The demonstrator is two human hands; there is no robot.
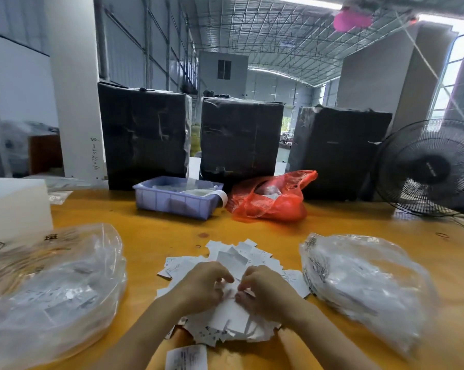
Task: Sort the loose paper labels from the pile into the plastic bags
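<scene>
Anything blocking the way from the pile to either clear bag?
Nothing visible. Both hands, left and right, are on the pile. Bare table lies between it and the left bag; the right bag touches its edge.

A warehouse: steel truss roof (pixel 265 36), black-wrapped bales (pixel 241 137), wooden packing table (pixel 252 228).

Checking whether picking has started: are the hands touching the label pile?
Touching. The head view shows the left hand and right hand resting on the label pile, fingers curled into the papers.
</scene>
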